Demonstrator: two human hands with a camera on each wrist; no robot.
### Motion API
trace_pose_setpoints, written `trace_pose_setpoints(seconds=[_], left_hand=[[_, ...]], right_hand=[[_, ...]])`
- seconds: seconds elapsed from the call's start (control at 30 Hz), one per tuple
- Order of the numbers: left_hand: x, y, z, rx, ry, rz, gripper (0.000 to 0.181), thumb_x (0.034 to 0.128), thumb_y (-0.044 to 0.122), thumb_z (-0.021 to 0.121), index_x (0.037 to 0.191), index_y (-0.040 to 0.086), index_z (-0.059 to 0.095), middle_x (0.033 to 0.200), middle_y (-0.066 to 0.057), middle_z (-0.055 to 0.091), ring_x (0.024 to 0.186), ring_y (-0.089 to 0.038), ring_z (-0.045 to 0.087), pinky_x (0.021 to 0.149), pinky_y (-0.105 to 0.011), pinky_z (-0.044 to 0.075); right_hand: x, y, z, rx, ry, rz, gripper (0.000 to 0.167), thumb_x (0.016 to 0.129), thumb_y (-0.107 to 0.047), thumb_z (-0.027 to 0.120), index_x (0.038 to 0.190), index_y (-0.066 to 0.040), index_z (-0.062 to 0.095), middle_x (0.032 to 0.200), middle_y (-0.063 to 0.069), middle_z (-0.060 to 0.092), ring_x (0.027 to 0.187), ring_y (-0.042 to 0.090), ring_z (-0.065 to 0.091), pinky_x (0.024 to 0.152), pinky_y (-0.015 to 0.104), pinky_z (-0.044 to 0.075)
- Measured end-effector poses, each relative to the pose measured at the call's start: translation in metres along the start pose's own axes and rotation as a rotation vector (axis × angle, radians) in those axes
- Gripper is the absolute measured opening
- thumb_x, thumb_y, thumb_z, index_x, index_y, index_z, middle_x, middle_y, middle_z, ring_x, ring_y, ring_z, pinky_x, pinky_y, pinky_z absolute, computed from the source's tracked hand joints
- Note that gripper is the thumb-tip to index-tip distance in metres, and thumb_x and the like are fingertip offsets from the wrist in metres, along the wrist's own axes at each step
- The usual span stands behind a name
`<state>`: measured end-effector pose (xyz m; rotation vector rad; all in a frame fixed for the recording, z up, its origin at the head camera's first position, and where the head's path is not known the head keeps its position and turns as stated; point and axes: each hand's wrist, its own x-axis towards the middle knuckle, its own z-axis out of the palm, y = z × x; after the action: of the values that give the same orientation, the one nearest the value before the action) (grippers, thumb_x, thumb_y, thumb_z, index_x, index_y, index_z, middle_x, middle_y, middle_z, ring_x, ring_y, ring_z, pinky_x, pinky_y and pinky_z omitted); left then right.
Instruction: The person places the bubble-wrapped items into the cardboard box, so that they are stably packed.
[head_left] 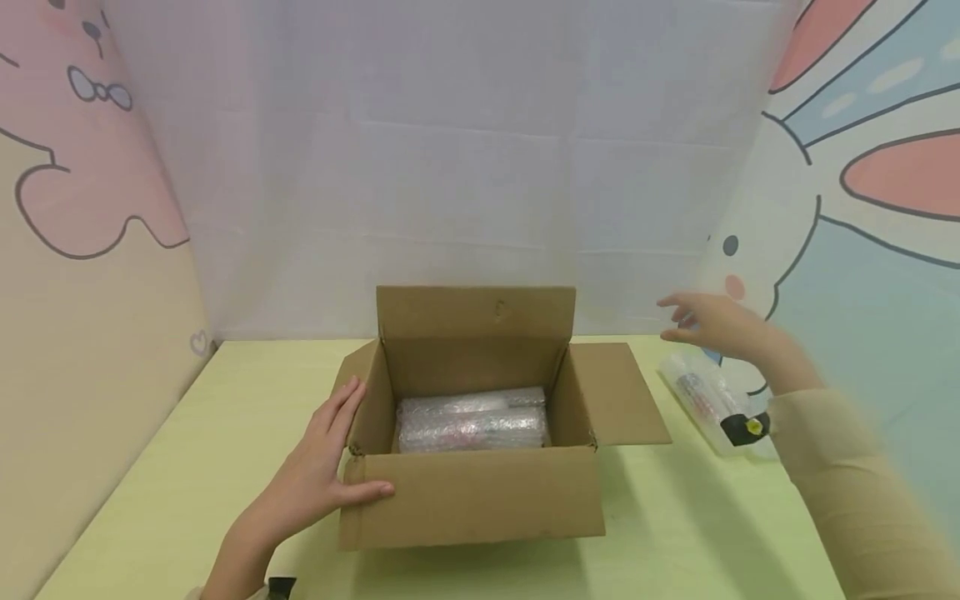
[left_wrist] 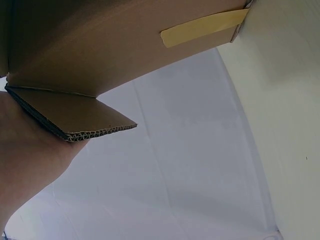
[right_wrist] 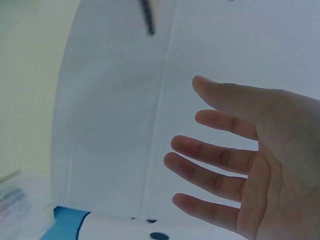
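An open cardboard box (head_left: pixel 480 496) stands on the table with bubble-wrapped items (head_left: pixel 472 427) lying inside it. My left hand (head_left: pixel 311 471) rests on the box's left side, fingers along the left flap and thumb on the front flap; in the left wrist view this hand (left_wrist: pixel 35 155) lies against a flap (left_wrist: pixel 75 112). Raised in the air to the right of the box is my right hand (head_left: pixel 716 323), holding nothing; the right wrist view shows its fingers spread apart (right_wrist: pixel 250 155). Below it lies another bubble-wrapped item (head_left: pixel 697 392) on the table.
The pale green table (head_left: pixel 187 442) extends on both sides of the box. A white sheet (head_left: pixel 465 167) hangs behind it, with cartoon-printed walls at left and right. The box's right flap (head_left: pixel 618 396) sticks out towards the wrapped item. Yellowish tape (left_wrist: pixel 205 30) is on the box.
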<state>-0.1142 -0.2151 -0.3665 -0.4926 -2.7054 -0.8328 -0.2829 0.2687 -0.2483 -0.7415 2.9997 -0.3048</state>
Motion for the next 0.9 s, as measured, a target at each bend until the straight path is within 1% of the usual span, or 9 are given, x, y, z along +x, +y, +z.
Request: trace_pose_setpoints(seconds=[0.03, 0.13, 0.2, 0.37, 0.63, 0.8, 0.9], left_hand=[[0.0, 0.0, 0.0, 0.0, -0.001, -0.001, 0.12, 0.0677, 0.051, 0.084, 0.157, 0.012, 0.013, 0.16, -0.016, 0.017, 0.143, -0.042, 0.022, 0.105, -0.066, 0.034], [-0.001, 0.0, 0.001, -0.002, -0.001, -0.002, 0.12, 0.0678, 0.05, 0.084, 0.156, 0.011, 0.013, 0.16, -0.016, 0.017, 0.143, -0.043, 0.023, 0.105, -0.066, 0.034], [-0.002, 0.0, 0.001, -0.004, -0.001, -0.004, 0.12, 0.0678, 0.05, 0.084, 0.156, 0.012, 0.013, 0.16, -0.016, 0.017, 0.143, -0.042, 0.023, 0.105, -0.066, 0.034], [-0.002, -0.001, 0.001, -0.006, 0.001, -0.006, 0.12, 0.0679, 0.05, 0.084, 0.157, 0.013, 0.012, 0.16, -0.015, 0.016, 0.143, -0.042, 0.023, 0.105, -0.066, 0.034], [-0.003, -0.002, 0.001, -0.007, 0.002, -0.004, 0.12, 0.0681, 0.05, 0.084, 0.157, 0.013, 0.012, 0.16, -0.015, 0.016, 0.143, -0.042, 0.022, 0.104, -0.067, 0.033], [-0.002, -0.002, 0.001, -0.012, -0.002, -0.001, 0.12, 0.0687, 0.049, 0.083, 0.157, 0.013, 0.011, 0.161, -0.016, 0.016, 0.143, -0.042, 0.021, 0.105, -0.066, 0.033], [-0.002, -0.002, 0.001, -0.018, -0.006, -0.008, 0.119, 0.069, 0.05, 0.083, 0.157, 0.014, 0.011, 0.161, -0.015, 0.015, 0.144, -0.041, 0.02, 0.105, -0.066, 0.033]], right_hand=[[0.0, 0.009, 0.006, 0.016, -0.011, 0.014, 0.054, 0.093, -0.022, 0.064, 0.135, 0.006, 0.048, 0.111, 0.027, 0.065, 0.096, 0.039, 0.065, 0.081, 0.053, 0.053], [-0.001, 0.034, 0.026, 0.016, -0.035, 0.066, 0.058, 0.093, -0.024, 0.063, 0.135, 0.011, 0.045, 0.114, 0.034, 0.061, 0.1, 0.047, 0.062, 0.082, 0.056, 0.052], [-0.002, 0.048, 0.041, 0.01, -0.03, 0.088, 0.059, 0.093, -0.024, 0.063, 0.135, 0.013, 0.043, 0.118, 0.038, 0.058, 0.105, 0.051, 0.059, 0.085, 0.059, 0.05], [-0.007, 0.073, 0.075, 0.014, 0.003, 0.161, 0.063, 0.092, -0.024, 0.063, 0.136, 0.015, 0.04, 0.124, 0.04, 0.052, 0.112, 0.054, 0.053, 0.09, 0.063, 0.045], [-0.01, 0.096, 0.114, 0.052, 0.034, 0.266, 0.064, 0.093, -0.024, 0.06, 0.136, 0.018, 0.037, 0.131, 0.046, 0.041, 0.121, 0.062, 0.036, 0.1, 0.069, 0.035], [-0.016, 0.11, 0.131, 0.083, 0.014, 0.344, 0.068, 0.091, -0.023, 0.059, 0.137, 0.019, 0.033, 0.128, 0.049, 0.039, 0.117, 0.061, 0.04, 0.096, 0.068, 0.038], [-0.02, 0.114, 0.138, 0.097, 0.0, 0.371, 0.068, 0.089, -0.022, 0.059, 0.137, 0.019, 0.032, 0.127, 0.049, 0.038, 0.116, 0.061, 0.041, 0.094, 0.068, 0.04]])
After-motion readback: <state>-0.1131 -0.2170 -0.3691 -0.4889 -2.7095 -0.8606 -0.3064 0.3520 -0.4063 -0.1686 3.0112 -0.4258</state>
